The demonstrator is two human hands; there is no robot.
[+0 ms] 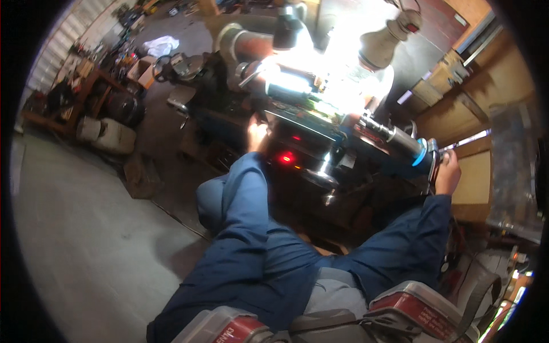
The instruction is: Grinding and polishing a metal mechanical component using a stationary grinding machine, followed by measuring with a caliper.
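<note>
At eleven o'clock the left hand (259,137) meets the near side of the dark machine (300,127), fingers partly hidden, so I cannot tell whether they clamp anything. At three o'clock the right hand (448,176) curls beside the outer end of a silver cylinder (403,142), which lies between two and three o'clock; its grip is unclear too.

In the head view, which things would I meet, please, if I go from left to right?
Off-white container, crumpled white material, left hand, glowing red light, shiny round metal part, blue ring, right hand.
</note>
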